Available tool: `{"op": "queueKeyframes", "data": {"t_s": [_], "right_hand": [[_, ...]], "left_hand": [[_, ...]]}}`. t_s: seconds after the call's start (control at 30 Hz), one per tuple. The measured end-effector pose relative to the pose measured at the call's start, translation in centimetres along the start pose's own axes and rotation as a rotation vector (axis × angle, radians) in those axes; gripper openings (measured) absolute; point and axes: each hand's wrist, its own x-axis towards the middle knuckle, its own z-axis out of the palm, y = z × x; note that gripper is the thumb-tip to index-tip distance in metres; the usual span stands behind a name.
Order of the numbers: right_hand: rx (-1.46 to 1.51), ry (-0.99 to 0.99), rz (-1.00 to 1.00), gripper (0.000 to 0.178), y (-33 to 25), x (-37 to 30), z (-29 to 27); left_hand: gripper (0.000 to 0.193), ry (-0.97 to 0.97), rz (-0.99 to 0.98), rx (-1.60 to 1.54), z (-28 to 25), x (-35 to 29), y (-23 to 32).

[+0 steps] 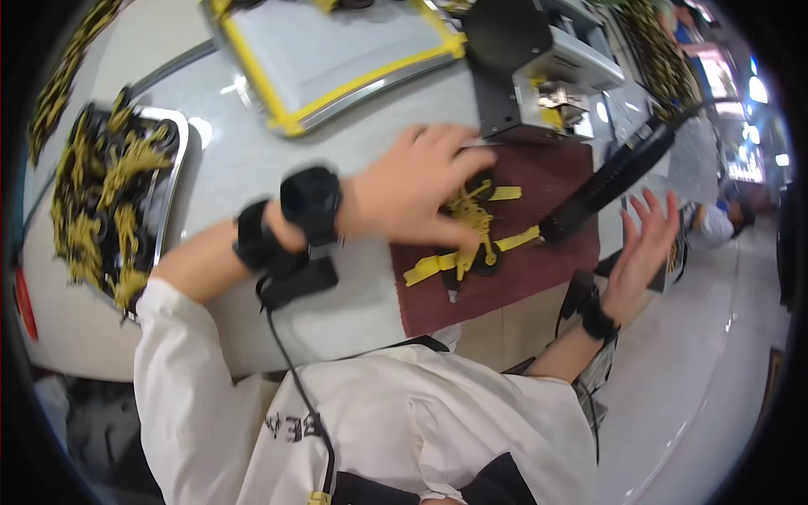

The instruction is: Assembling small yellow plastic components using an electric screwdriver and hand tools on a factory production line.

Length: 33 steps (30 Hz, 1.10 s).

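My left hand rests palm down on a yellow and black part lying on a dark red mat, fingers curled over its top end. Yellow tape strips stick out from the part to both sides. My right hand hovers off the table's right edge with fingers spread and nothing in it, just below the black lever handle of a press. Both wrists wear black bands.
A metal tray at the left holds several yellow and black parts. A yellow-rimmed tray lies at the back. A grey and black press machine stands behind the mat. Floor lies to the right.
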Motion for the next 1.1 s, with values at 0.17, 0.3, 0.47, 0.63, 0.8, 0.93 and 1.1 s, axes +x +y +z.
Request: {"op": "queueKeyframes", "data": {"t_s": [0.17,0.3,0.47,0.63,0.8,0.93,1.1], "right_hand": [[0.027,-0.200,0.033,0.062,2.5,2.4,3.3],[0.268,-0.391,0.165,0.061,2.0,2.2,4.6],[0.541,-0.460,0.265,0.059,2.4,1.3,5.8],[0.038,0.144,-0.082,0.049,3.6,1.1,4.8],[0.040,0.092,-0.743,0.040,-6.2,-6.1,9.4],[0.601,-1.605,-0.510,0.027,-9.3,-14.1,15.7],[0.376,-1.814,-0.568,0.030,-8.9,-19.0,15.8]], "left_hand": [[0.091,-0.153,-0.079,-0.043,-1.5,-3.1,3.3],[0.082,-0.067,-0.227,-0.240,-2.2,-4.7,2.7],[0.064,-0.054,-0.233,-0.191,-1.5,-5.2,1.6],[0.056,0.011,-0.249,-0.215,-1.4,-6.3,1.6],[0.045,0.131,-0.170,-0.320,-0.6,-6.0,0.8],[0.035,0.215,-0.156,-0.453,-0.3,-7.1,-0.3],[0.031,0.105,-0.212,-0.601,-1.4,-6.2,-1.2]]}}
